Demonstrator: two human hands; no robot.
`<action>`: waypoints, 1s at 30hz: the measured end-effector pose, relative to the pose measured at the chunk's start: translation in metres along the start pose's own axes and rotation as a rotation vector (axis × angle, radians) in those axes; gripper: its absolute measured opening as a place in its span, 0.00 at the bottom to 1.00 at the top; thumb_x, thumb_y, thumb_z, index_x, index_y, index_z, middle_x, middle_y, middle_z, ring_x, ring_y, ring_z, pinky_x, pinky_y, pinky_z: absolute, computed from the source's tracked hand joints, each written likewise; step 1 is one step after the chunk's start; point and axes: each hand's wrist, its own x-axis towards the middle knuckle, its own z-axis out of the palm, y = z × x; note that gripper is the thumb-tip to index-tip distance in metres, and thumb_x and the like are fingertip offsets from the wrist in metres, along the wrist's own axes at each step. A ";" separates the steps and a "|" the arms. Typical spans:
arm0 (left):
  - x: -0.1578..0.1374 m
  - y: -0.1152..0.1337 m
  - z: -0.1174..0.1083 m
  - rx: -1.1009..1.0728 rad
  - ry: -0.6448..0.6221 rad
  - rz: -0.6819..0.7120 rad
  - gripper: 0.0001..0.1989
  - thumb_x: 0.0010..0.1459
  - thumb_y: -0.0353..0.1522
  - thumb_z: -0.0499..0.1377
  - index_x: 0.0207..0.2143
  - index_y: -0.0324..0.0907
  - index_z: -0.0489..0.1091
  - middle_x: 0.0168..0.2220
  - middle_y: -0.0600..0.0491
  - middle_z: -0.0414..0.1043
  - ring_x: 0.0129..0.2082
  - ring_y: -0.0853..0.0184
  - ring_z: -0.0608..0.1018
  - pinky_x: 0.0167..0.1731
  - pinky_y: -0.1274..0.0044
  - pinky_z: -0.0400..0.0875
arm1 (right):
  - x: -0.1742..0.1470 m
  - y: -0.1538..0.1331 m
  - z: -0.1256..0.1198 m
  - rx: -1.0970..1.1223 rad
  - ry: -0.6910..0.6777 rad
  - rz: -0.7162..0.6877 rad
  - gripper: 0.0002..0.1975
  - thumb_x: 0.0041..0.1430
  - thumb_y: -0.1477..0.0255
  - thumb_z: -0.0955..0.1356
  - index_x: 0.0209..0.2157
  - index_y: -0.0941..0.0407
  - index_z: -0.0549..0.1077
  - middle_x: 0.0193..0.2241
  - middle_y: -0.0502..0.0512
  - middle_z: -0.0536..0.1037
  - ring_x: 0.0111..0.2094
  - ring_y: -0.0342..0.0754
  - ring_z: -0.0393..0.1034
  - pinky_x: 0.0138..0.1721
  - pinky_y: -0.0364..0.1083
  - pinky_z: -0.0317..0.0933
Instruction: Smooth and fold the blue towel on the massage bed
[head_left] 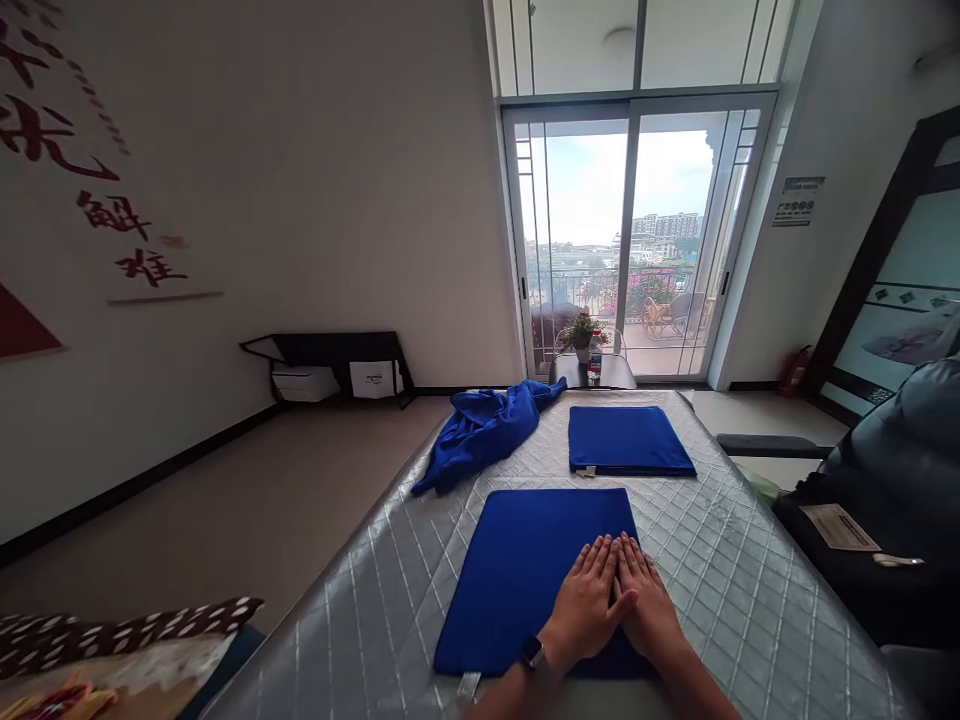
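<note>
A flat blue fabric square (517,580), like a cushion cover, lies on the silver quilted table cover (750,560) right in front of me. My left hand (591,600) rests flat on its right part, fingers stretched forward, a watch on the wrist. Alongside and touching it, my right hand (643,600) also lies flat at the square's right edge. A white tag shows at the near left edge of the cloth. Farther off is a second flat blue square (630,440). To its left sits a crumpled heap of blue cloth (487,430).
Beyond the far edge stands a small table with a potted plant (581,335) and a bottle (595,355), before glass sliding doors (574,220). A black chair (877,500) holding a card is at the right. A low black rack (337,350) stands against the left wall.
</note>
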 end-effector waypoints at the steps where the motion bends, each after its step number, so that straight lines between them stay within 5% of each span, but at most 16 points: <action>1: -0.003 -0.005 0.003 0.005 0.002 -0.014 0.32 0.73 0.44 0.40 0.73 0.42 0.38 0.74 0.48 0.45 0.73 0.60 0.50 0.70 0.63 0.53 | 0.000 -0.001 -0.001 0.008 -0.005 0.005 0.31 0.70 0.66 0.50 0.71 0.61 0.51 0.72 0.58 0.48 0.73 0.50 0.38 0.71 0.54 0.38; 9: -0.056 -0.092 -0.017 0.113 -0.025 -0.332 0.37 0.72 0.51 0.39 0.72 0.36 0.48 0.73 0.42 0.48 0.72 0.58 0.53 0.70 0.60 0.54 | 0.001 -0.007 -0.010 0.084 -0.034 0.074 0.34 0.71 0.60 0.48 0.71 0.63 0.47 0.73 0.57 0.45 0.73 0.50 0.36 0.72 0.56 0.35; 15: -0.105 -0.160 -0.023 0.173 0.109 -0.566 0.39 0.71 0.53 0.36 0.72 0.35 0.47 0.72 0.38 0.52 0.71 0.55 0.56 0.68 0.58 0.54 | 0.001 -0.009 -0.013 0.056 -0.044 0.082 0.34 0.71 0.60 0.48 0.71 0.62 0.48 0.73 0.57 0.45 0.73 0.50 0.36 0.72 0.56 0.34; 30: -0.113 -0.173 -0.015 0.154 0.145 -0.574 0.40 0.70 0.53 0.38 0.71 0.32 0.51 0.72 0.37 0.50 0.71 0.55 0.57 0.68 0.61 0.55 | 0.022 -0.007 -0.026 -0.047 -0.108 0.065 0.33 0.70 0.61 0.48 0.71 0.60 0.54 0.72 0.57 0.51 0.73 0.51 0.40 0.71 0.57 0.38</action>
